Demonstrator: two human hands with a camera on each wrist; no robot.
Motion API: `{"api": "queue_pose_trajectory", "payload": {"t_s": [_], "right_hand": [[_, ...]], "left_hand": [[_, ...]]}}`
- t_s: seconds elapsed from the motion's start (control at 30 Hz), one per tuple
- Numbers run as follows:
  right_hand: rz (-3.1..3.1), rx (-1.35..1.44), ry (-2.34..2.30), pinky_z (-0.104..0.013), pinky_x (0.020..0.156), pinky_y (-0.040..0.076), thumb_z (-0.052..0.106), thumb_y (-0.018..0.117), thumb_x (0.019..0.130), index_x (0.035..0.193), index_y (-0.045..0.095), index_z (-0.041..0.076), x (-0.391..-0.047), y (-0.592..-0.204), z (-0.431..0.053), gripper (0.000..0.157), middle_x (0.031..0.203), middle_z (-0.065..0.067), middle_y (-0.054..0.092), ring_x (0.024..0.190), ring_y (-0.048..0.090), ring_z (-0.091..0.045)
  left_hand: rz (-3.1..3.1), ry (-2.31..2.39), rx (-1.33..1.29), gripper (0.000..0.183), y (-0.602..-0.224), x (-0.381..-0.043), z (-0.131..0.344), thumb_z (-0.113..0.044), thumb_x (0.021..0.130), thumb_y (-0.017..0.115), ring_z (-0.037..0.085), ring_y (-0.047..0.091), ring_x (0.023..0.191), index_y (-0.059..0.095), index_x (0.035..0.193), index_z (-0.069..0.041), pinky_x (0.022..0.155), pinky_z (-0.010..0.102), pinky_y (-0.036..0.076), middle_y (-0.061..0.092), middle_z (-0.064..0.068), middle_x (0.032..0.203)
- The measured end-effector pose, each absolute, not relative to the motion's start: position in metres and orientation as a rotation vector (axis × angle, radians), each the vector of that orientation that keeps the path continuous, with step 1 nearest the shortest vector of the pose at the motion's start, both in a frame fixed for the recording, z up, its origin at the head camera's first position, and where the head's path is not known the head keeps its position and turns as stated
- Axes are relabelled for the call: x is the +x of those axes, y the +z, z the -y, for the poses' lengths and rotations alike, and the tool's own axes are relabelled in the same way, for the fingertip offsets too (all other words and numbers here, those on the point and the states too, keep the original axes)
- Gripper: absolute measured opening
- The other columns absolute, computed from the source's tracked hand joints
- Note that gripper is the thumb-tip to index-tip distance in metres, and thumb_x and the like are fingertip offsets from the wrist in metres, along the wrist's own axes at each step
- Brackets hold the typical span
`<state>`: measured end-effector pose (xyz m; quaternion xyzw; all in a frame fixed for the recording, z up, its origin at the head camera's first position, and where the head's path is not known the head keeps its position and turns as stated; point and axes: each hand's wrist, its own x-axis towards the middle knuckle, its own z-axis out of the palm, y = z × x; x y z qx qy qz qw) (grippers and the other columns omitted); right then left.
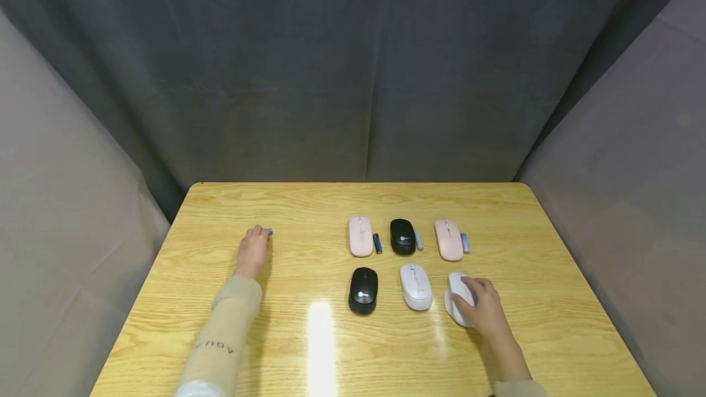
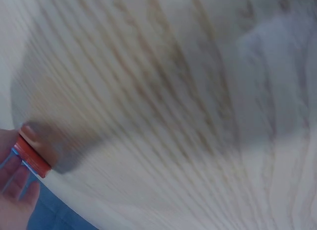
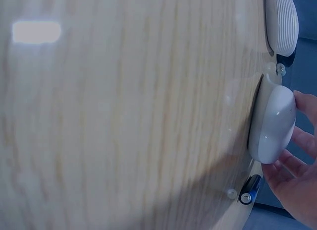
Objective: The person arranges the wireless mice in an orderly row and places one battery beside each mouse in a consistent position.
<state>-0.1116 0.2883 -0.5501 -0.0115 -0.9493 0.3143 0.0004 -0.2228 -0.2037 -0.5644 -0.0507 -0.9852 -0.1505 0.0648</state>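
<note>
At the front right of the table, my right hand grips a white computer mouse, thumb and fingers on opposite sides of it. The right wrist view shows this white mouse with fingertips along its far side. Out at the left, my left hand holds a small battery, mostly hidden by the fingers in the head view. In the left wrist view the battery looks red and blue between thumb and fingers, close to the tabletop. Left of the gripped mouse lies another white mouse.
A black mouse sits in the front row. Behind it are a pink mouse, another black mouse and a second pink mouse. Batteries lie beside them: dark blue, pale and light blue. Curtains surround the wooden table.
</note>
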Motion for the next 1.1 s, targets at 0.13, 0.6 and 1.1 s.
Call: {"api": "queue_pose_trajectory", "payload": {"t_s": [0.13,0.6,1.1], "right_hand": [[2.983,-0.033,0.991,-0.060,0.093,0.032,0.024,0.064,0.086,0.125,0.048,-0.006,-0.1113,-0.5494,-0.2885,0.052,0.122,-0.033,0.039,0.113,0.036,-0.051],[2.961,-0.026,0.990,-0.060,0.093,0.032,0.023,0.065,0.085,0.125,0.049,-0.007,-0.1121,-0.5523,-0.2894,0.052,0.122,-0.033,0.040,0.112,0.037,-0.051],[2.962,-0.038,1.004,-0.060,0.093,0.032,0.024,0.065,0.085,0.125,0.049,-0.006,-0.1126,-0.5535,-0.2895,0.052,0.122,-0.032,0.039,0.113,0.037,-0.051]], "left_hand": [[3.016,-0.448,-0.155,0.028,-0.5652,-0.2238,0.2046,0.009,0.085,0.054,0.033,0.050,0.099,0.055,0.113,0.007,0.084,0.043,0.045,0.053,0.017,0.104],[3.039,-0.470,-0.118,0.024,-0.5649,-0.2215,0.2037,0.010,0.084,0.053,0.042,0.049,0.106,0.056,0.108,0.008,0.084,0.049,0.045,0.053,0.025,0.115],[3.075,-0.533,-0.096,0.025,-0.5649,-0.2214,0.1999,0.013,0.084,0.050,0.037,0.050,0.097,0.054,0.108,0.008,0.078,0.047,0.046,0.053,0.022,0.106]]}}
